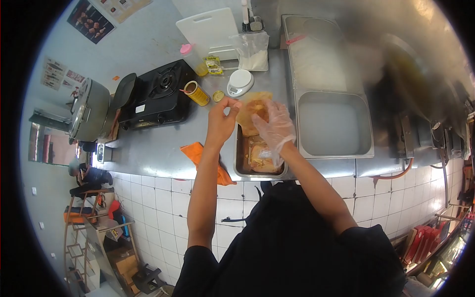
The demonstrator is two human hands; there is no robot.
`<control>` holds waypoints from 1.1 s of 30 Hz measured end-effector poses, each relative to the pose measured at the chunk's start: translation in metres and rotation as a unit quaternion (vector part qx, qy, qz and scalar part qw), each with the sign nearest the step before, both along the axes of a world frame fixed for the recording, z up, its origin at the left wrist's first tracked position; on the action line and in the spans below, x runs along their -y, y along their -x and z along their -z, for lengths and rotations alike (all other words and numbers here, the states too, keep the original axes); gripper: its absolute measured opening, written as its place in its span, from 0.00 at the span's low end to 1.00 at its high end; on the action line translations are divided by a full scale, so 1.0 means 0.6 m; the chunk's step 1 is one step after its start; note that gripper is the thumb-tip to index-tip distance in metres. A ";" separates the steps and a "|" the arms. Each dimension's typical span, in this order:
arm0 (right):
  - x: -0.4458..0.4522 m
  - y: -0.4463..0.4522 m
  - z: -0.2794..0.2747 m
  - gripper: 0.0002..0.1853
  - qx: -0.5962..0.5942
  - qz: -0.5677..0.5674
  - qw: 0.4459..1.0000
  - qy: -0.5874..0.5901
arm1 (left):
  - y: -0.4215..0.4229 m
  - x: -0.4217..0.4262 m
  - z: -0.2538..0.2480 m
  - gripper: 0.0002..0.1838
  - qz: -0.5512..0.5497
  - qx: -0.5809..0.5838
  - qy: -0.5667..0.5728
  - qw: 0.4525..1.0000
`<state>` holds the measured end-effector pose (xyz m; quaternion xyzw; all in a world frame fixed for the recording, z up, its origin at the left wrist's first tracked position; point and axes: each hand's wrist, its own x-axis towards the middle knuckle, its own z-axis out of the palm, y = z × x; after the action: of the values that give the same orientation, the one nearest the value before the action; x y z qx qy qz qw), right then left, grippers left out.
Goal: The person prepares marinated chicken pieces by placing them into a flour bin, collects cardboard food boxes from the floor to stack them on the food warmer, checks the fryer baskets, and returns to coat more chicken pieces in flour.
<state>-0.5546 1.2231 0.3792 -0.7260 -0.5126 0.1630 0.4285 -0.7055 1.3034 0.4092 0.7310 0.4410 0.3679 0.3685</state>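
Head view: left hand (224,117) in pinch grip on yellowish bag (248,112), gloved right hand (277,125) against it, grip unclear.

Steel counter (163,148)'s kinda packed: stove (161,91) and white scale (241,81) toward the back, orange cloth (193,150) and metal tray (260,175) along the front edge.

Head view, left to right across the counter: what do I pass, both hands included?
Large metal pot → black gas stove → yellow can → left hand → yellowish item → gloved right hand → rectangular steel basin.
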 end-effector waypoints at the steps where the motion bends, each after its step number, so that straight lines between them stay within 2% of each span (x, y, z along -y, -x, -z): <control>1: -0.004 0.011 -0.006 0.23 0.011 0.013 1.000 0.009 | -0.005 0.001 0.005 0.08 0.029 0.021 -0.003 0.999; 2: -0.010 0.014 -0.001 0.22 0.002 0.013 1.000 0.023 | -0.010 0.002 0.008 0.08 0.059 0.042 -0.006 0.997; 4: -0.032 0.018 0.029 0.20 -0.015 0.010 0.998 0.054 | -0.018 0.010 0.008 0.09 0.078 -0.001 0.025 0.997; 5: -0.037 0.017 0.050 0.19 -0.013 -0.002 1.000 0.023 | -0.019 0.020 0.010 0.09 0.084 -0.024 0.045 0.995; 7: -0.044 0.010 0.068 0.17 -0.008 -0.028 0.999 -0.045 | -0.027 0.023 0.024 0.10 0.088 0.017 0.034 0.995; 8: -0.038 0.014 0.069 0.16 -0.044 -0.028 0.998 -0.030 | -0.025 0.024 0.028 0.11 0.091 0.037 0.029 0.995; 10: -0.030 0.013 0.061 0.14 -0.109 -0.022 0.994 -0.005 | -0.021 0.020 0.024 0.10 0.119 0.046 0.097 0.987; 13: -0.026 0.017 0.065 0.11 -0.048 -0.002 0.998 0.037 | -0.018 -0.004 0.033 0.10 0.161 0.049 0.183 0.969; 16: -0.042 0.007 0.123 0.11 -0.173 -0.002 0.984 0.049 | 0.002 -0.047 0.054 0.12 0.153 0.075 0.204 0.964; 17: -0.043 -0.001 0.126 0.10 -0.221 -0.025 0.974 0.041 | 0.007 -0.061 0.058 0.12 0.142 0.089 0.201 0.965; 18: -0.037 -0.008 0.130 0.10 -0.269 -0.047 0.962 0.033 | 0.011 -0.069 0.065 0.14 0.198 0.056 0.134 0.969; 19: -0.028 -0.015 0.129 0.09 -0.315 -0.070 0.946 0.028 | 0.007 -0.068 0.085 0.13 0.196 0.050 0.101 0.974; 21: -0.025 -0.018 0.120 0.08 -0.349 -0.085 0.933 -0.013 | -0.006 -0.059 0.117 0.13 0.195 0.039 0.031 0.980; 22: -0.028 -0.022 0.114 0.07 -0.366 -0.091 0.926 -0.035 | -0.011 -0.044 0.108 0.14 0.161 0.059 0.076 0.982; 25: -0.056 -0.041 0.096 0.07 -0.352 -0.143 0.925 0.002 | -0.037 -0.018 0.140 0.13 0.048 0.182 0.098 0.977; 28: -0.081 -0.035 0.083 0.06 -0.351 -0.168 0.921 0.021 | -0.039 -0.008 0.142 0.15 0.010 0.150 0.052 0.987; 31: -0.089 -0.019 0.094 0.06 -0.384 -0.151 0.911 -0.016 | -0.034 -0.003 0.163 0.17 -0.029 0.062 -0.065 0.995; 33: -0.098 -0.020 0.107 0.05 -0.345 -0.151 0.926 -0.035 | -0.043 -0.005 0.165 0.18 -0.064 0.045 -0.106 0.991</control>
<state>-0.5427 1.2817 0.3148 -0.5237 -0.4417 0.4483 0.5742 -0.6795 1.3064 0.3105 0.7189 0.4281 0.4681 0.2842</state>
